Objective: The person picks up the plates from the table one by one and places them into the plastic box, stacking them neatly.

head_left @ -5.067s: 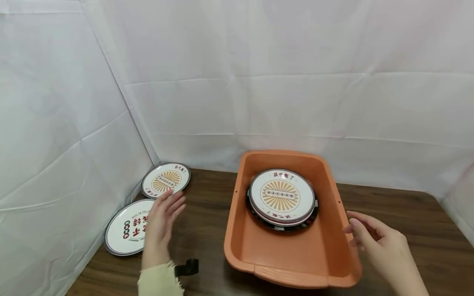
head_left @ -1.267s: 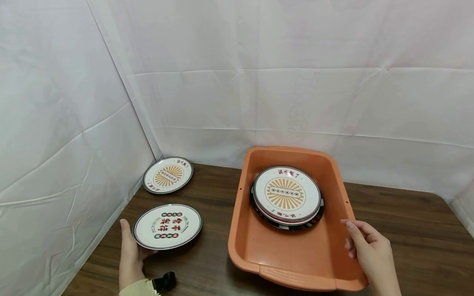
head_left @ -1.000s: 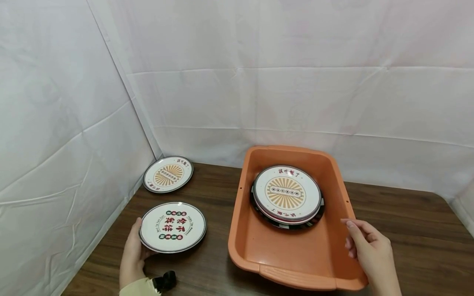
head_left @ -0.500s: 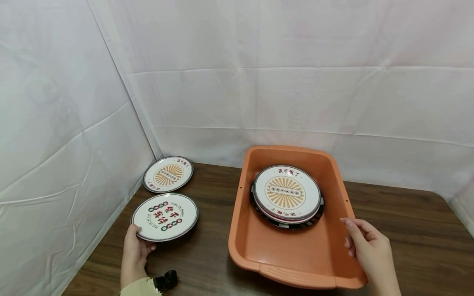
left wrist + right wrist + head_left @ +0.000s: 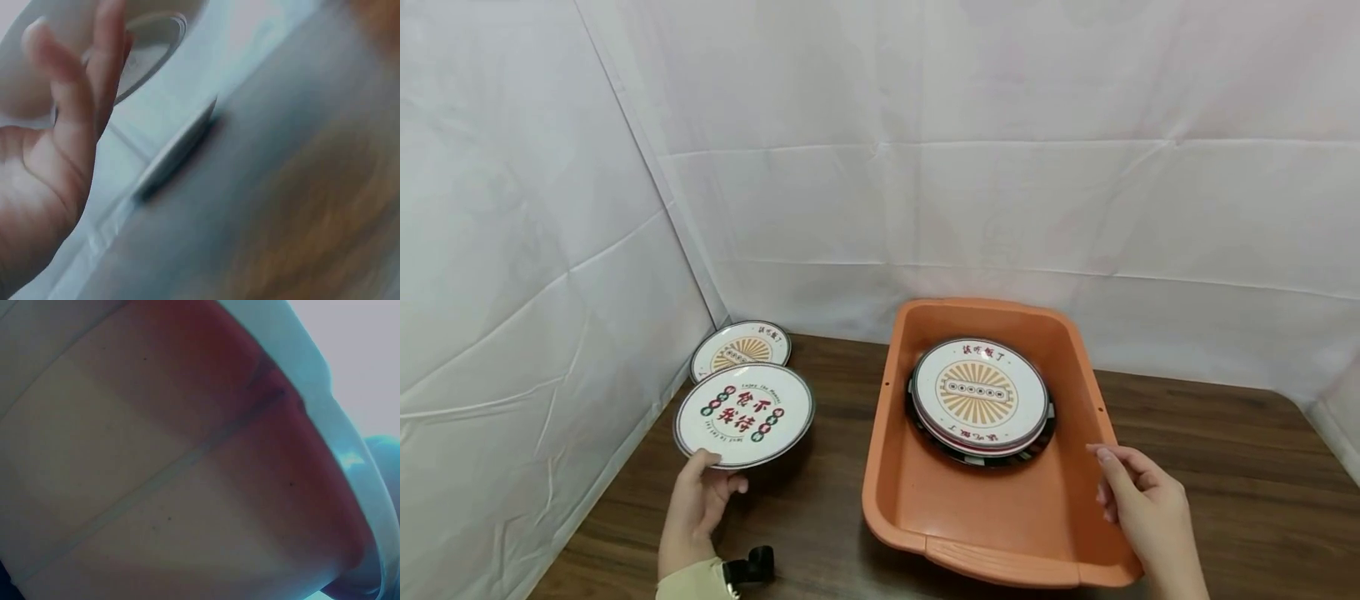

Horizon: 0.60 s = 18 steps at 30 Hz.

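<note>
My left hand [image 5: 696, 500] holds a white plate [image 5: 741, 417] with red characters, thumb over the near rim and fingers underneath. The plate is raised above the table and overlaps a sunburst plate [image 5: 730, 346] in the head view. From the left wrist, the underside of the held plate [image 5: 22, 84] shows behind my fingers. My right hand [image 5: 1150, 504] stays at the right rim of an orange tub [image 5: 1007, 567], fingers loosely bent, thumb beside the index finger. The tub's wall [image 5: 156, 456] fills the right wrist view; most of that hand is hidden there.
Several stacked plates sit in the far part of the tub, a sunburst plate [image 5: 979, 392] on top and a dark-patterned plate [image 5: 1037, 450] lowest. The dark wooden table [image 5: 827, 400] meets white cloth walls [image 5: 1000, 225] at the back and left.
My left hand has lifted the red-character plate from the left of the table, turned it counterclockwise and brought it over the near part of the far plate. The right hand has barely moved lately.
</note>
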Available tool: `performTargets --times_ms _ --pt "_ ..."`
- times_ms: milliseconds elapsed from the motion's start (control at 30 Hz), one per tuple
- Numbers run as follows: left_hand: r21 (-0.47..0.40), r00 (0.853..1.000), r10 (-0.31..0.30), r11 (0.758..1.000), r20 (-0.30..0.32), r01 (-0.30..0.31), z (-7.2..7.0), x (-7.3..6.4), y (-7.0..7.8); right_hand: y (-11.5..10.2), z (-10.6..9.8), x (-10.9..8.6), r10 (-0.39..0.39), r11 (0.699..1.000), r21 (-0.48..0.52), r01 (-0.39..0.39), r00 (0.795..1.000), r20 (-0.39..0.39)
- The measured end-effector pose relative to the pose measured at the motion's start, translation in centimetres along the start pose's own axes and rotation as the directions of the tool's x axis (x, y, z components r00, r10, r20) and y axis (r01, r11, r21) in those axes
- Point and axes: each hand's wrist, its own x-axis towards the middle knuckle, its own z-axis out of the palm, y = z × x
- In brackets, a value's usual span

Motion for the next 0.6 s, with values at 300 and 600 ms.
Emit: performTargets --times_ms 300,600 --pt "0.033 0.995 0.092 0.995 -0.030 -0.091 3.5 1.8 -1.9 0.2 0.2 0.1 -0.012 1.000 -0.005 0.012 1.000 0.006" --pt "0.067 0.991 -0.022 0.997 -0.130 0.031 8.2 2.1 -0.8 0.1 0.1 0.0 -0.033 0.999 -0.036 0.032 0.999 -0.002"
